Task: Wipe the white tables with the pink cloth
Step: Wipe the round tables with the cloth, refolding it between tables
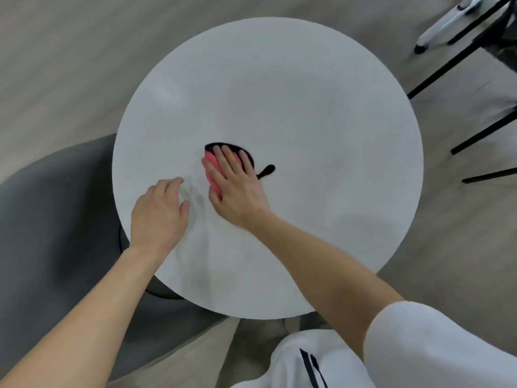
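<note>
A round white table (293, 93) fills the middle of the view. My right hand (233, 182) lies flat near its centre, straight fingers pressing the pink cloth (211, 166) onto the top. Only the cloth's left edge shows from under the palm. A black smear (265, 171) pokes out beyond the fingertips and to the right of the hand. My left hand (159, 212) rests on the tabletop just left of the right one, with its fingers loosely curled and nothing in it.
A grey upholstered chair (56, 219) stands against the table's left edge. Black metal legs (458, 57) and a white device (447, 21) occupy the upper right. Beige floor surrounds the table. My white clothing (419, 348) shows at the bottom right.
</note>
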### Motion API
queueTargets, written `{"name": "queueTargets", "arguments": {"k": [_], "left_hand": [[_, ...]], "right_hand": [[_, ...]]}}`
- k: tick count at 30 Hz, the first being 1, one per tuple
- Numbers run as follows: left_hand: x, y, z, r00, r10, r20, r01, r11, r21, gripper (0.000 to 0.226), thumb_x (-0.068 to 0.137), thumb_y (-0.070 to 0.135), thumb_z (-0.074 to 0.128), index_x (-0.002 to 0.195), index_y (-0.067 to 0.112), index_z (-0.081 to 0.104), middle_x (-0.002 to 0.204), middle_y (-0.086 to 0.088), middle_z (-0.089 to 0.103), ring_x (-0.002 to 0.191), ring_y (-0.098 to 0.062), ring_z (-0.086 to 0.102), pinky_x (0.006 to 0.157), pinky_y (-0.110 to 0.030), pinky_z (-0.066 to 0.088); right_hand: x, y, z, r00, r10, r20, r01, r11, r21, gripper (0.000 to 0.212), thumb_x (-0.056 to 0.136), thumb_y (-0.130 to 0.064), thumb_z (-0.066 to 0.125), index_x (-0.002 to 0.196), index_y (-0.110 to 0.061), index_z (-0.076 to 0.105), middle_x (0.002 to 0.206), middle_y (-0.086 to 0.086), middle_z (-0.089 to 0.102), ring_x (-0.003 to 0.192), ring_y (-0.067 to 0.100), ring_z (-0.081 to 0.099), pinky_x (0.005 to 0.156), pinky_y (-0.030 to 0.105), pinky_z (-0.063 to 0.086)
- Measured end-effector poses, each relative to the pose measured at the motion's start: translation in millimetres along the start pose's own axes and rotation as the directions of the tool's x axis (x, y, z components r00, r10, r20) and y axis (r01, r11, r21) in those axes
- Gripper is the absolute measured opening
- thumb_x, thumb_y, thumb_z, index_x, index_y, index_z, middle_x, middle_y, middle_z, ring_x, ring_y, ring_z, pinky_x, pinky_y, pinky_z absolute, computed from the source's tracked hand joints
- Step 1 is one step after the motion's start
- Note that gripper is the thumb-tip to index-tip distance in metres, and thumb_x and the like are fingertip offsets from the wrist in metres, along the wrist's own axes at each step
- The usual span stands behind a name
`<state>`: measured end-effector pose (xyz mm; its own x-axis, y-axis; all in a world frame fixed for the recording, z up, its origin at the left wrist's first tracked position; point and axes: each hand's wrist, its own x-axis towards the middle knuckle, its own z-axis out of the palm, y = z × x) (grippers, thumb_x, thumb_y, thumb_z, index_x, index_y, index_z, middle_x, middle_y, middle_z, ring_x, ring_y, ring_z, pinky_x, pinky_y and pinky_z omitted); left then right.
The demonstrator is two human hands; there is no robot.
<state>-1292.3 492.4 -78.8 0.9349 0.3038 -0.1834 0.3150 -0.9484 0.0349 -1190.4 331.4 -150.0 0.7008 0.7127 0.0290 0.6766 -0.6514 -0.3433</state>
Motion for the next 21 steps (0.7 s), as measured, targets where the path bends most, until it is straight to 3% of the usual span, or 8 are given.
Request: {"name": "queueTargets", "arguments": {"k": [2, 4, 9, 13, 15, 17, 18, 21], "left_hand": [[11, 25, 2, 0.998, 0.062, -0.014, -0.062, 0.998, -0.011, 0.051, 0.103, 0.019, 0.068, 0.149, 0.004, 0.054, 0.139, -0.019, 0.065, 0.118, -0.042, 0.066, 0.09, -0.055, 0.057], [28, 63, 3, 0.99, 0.137, -0.021, -0.138, 0.99, -0.04, 0.051, 0.102, 0.02, 0.067, 0.15, 0.005, 0.054, 0.142, -0.016, 0.063, 0.125, -0.041, 0.063, 0.094, -0.054, 0.055], [69, 164, 4, 0.933, 0.359, 0.028, -0.352, 0.926, -0.139, 0.06, 0.104, 0.035, 0.065, 0.156, 0.01, 0.049, 0.159, -0.015, 0.051, 0.147, -0.036, 0.049, 0.119, -0.053, 0.043], [83, 204, 1, 0.89, 0.447, 0.093, -0.426, 0.886, -0.181, 0.082, 0.098, 0.056, 0.065, 0.165, 0.017, 0.037, 0.173, -0.01, 0.033, 0.16, -0.033, 0.032, 0.129, -0.051, 0.03], [91, 213, -3, 0.891, 0.432, 0.142, -0.414, 0.9, -0.136, 0.104, 0.088, 0.073, 0.066, 0.169, 0.021, 0.027, 0.177, -0.008, 0.023, 0.164, -0.032, 0.023, 0.131, -0.051, 0.025], [100, 220, -6, 0.887, 0.402, 0.226, -0.395, 0.915, -0.076, 0.121, 0.08, 0.08, 0.071, 0.173, 0.026, 0.014, 0.18, -0.007, 0.012, 0.166, -0.032, 0.013, 0.133, -0.052, 0.021], [106, 227, -8, 0.884, 0.383, 0.268, -0.384, 0.922, -0.049, 0.127, 0.078, 0.078, 0.077, 0.173, 0.028, 0.01, 0.18, -0.007, 0.007, 0.167, -0.032, 0.01, 0.132, -0.053, 0.022], [116, 248, -11, 0.875, 0.336, 0.348, -0.368, 0.93, 0.027, 0.13, 0.073, 0.064, 0.091, 0.17, 0.032, 0.011, 0.178, -0.005, 0.004, 0.164, -0.035, 0.01, 0.124, -0.059, 0.036]], "right_hand": [[-49, 17, -5, 0.996, -0.077, 0.034, 0.076, 0.997, 0.022, 0.065, 0.11, -0.041, 0.04, 0.172, -0.022, 0.03, 0.181, 0.007, 0.02, 0.169, 0.026, 0.009, 0.135, 0.053, 0.011], [-99, 55, -23, 0.999, -0.036, 0.037, 0.036, 0.999, 0.015, 0.067, 0.111, -0.043, 0.044, 0.173, -0.025, 0.027, 0.182, 0.004, 0.016, 0.17, 0.022, 0.005, 0.136, 0.051, 0.012], [-180, 194, -82, 0.937, 0.342, -0.069, -0.347, 0.935, -0.072, 0.067, 0.113, -0.042, 0.049, 0.174, -0.026, 0.024, 0.182, -0.001, 0.015, 0.169, 0.019, 0.007, 0.135, 0.053, 0.018], [-102, 271, -97, 0.771, 0.605, -0.199, -0.625, 0.779, -0.054, 0.068, 0.108, -0.043, 0.045, 0.172, -0.026, 0.029, 0.181, 0.002, 0.021, 0.168, 0.023, 0.014, 0.135, 0.052, 0.013], [-49, 276, -94, 0.723, 0.653, -0.227, -0.676, 0.736, -0.034, 0.07, 0.105, -0.045, 0.042, 0.171, -0.025, 0.032, 0.18, 0.007, 0.024, 0.167, 0.026, 0.017, 0.135, 0.053, 0.011], [-30, 264, -88, 0.758, 0.609, -0.232, -0.632, 0.774, -0.033, 0.07, 0.105, -0.045, 0.042, 0.171, -0.024, 0.033, 0.18, 0.008, 0.025, 0.167, 0.026, 0.018, 0.135, 0.054, 0.011], [-38, 255, -88, 0.811, 0.544, -0.216, -0.564, 0.825, -0.042, 0.069, 0.107, -0.045, 0.042, 0.171, -0.024, 0.032, 0.18, 0.007, 0.024, 0.168, 0.026, 0.017, 0.134, 0.055, 0.012], [-113, 239, -88, 0.95, 0.298, -0.095, -0.305, 0.949, -0.078, 0.067, 0.111, -0.044, 0.044, 0.173, -0.026, 0.026, 0.182, 0.002, 0.015, 0.169, 0.022, 0.007, 0.135, 0.054, 0.012]]}}
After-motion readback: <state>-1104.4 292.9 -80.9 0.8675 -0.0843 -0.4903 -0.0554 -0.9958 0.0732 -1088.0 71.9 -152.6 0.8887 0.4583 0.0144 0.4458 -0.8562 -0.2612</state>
